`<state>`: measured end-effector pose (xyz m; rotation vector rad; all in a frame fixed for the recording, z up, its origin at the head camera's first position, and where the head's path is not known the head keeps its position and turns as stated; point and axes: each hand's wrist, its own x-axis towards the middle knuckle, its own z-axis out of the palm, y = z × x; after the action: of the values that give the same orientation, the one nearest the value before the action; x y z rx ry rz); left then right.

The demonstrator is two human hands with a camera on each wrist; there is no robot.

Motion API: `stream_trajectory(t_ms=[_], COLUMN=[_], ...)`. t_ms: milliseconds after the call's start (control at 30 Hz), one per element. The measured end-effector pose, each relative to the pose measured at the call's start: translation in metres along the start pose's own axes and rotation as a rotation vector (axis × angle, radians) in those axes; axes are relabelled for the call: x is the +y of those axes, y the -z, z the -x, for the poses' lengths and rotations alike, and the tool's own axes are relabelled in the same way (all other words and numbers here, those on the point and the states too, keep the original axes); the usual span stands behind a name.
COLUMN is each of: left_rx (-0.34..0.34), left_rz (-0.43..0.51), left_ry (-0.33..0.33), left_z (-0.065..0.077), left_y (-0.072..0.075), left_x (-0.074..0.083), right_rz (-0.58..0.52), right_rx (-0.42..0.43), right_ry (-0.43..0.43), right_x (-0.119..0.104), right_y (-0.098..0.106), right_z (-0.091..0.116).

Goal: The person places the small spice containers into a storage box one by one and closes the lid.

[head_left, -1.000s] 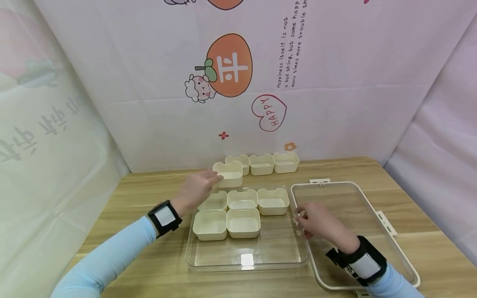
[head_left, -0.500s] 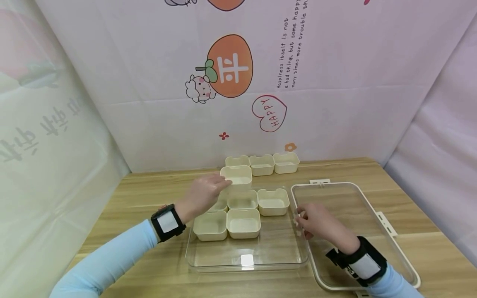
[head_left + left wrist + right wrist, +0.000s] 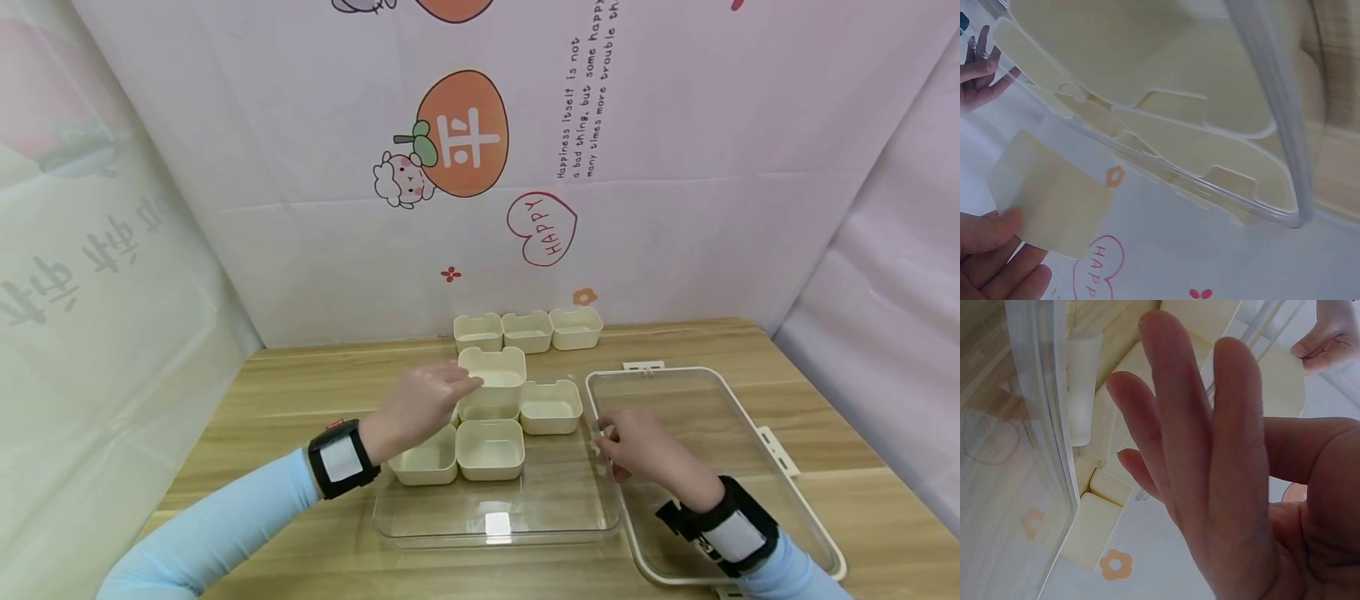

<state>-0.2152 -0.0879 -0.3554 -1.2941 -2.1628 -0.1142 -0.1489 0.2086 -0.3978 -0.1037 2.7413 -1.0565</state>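
My left hand (image 3: 422,408) pinches the side wall of a small cream storage box (image 3: 492,372), thumb on one face in the left wrist view. That box hangs over the back row in a clear shallow bin (image 3: 435,533), partly covering the middle one there. A cream box (image 3: 551,408) stands at the right of this row; the left one is mostly behind my hand. Two more boxes stand in front, one being a cream box (image 3: 490,450). My right hand (image 3: 648,450) lies at the bin's right side, by the lid's edge, fingers loosely extended and holding nothing.
A clear lid (image 3: 720,467) with a white rim and clips lies right of the bin on the wooden table (image 3: 292,383). Three more cream boxes (image 3: 527,333) stand in a row at the table's back edge, against a printed cloth (image 3: 337,267).
My left hand has carried the cream box rightward and toward me, from beside the back-edge row to above the bin. My right hand has stayed in place.
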Motion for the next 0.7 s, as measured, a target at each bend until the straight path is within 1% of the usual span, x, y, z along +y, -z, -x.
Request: stream_trajectory(t_ms=[100, 300, 533, 700], left_rx=[0.001, -0.019, -0.025, -0.001], left_rz=[0.000, -0.001, -0.017, -0.023], left_ry=[-0.010, -0.016, -0.062, -0.092], left_z=[-0.002, -0.004, -0.009, -0.013], left_y=[0.001, 0.004, 0.009, 0.008], left_x=[0.004, 0.012, 0.022, 0.027], right_rz=[0.002, 0.013, 0.017, 0.017], right_rx=[-0.002, -0.003, -0.005, -0.008], right_ry=[0.004, 0.007, 0.008, 0.003], right_x=[0.000, 0.001, 0.001, 0.000], right_y=[0.000, 0.000, 0.001, 0.001], right_z=[0.000, 0.000, 0.000, 0.000])
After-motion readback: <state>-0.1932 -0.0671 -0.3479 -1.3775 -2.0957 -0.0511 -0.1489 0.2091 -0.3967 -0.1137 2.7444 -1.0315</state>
